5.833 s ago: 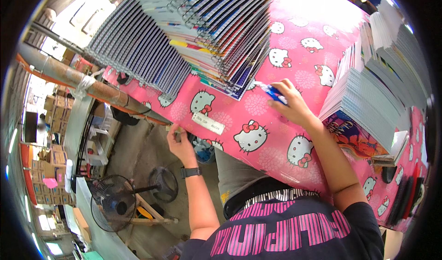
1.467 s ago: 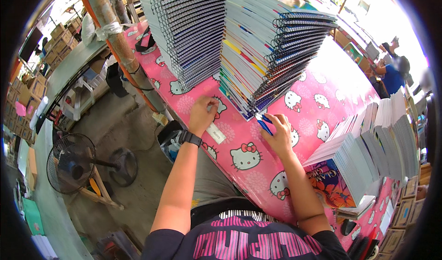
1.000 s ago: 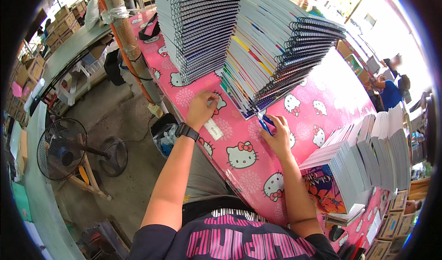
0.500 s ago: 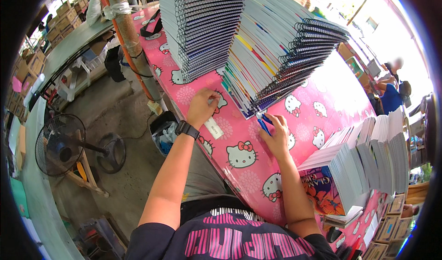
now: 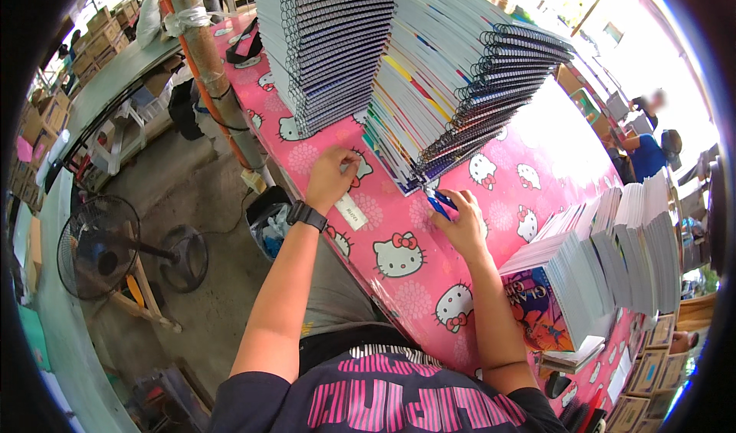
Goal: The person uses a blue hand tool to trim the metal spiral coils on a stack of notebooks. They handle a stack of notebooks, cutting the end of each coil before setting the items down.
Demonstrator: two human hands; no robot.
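My right hand (image 5: 465, 224) is closed round the blue handles of small pliers (image 5: 441, 201). The pliers' jaws reach the near corner of a stack of spiral-bound notebooks (image 5: 422, 88), at the end of a black wire coil. My left hand (image 5: 331, 178) has its fingers curled in together just left of that corner, over the pink patterned tablecloth (image 5: 429, 295). Whatever its fingertips may hold is hidden. Beside my left wrist lies a white strip with print (image 5: 352, 211). A second tall stack of coil-bound notebooks (image 5: 330, 50) stands beyond my left hand.
Stacks of unbound books (image 5: 583, 280) with a colourful cover stand at the right. A rusty post (image 5: 207, 73) rises by the table's left edge, with a bag-lined bin (image 5: 270, 222) below. A black fan (image 5: 100, 245) stands on the floor at left.
The view has shifted slightly, moving the stacks a little up and left. Both hands keep nearly the same places, the pliers still at the notebook corner.
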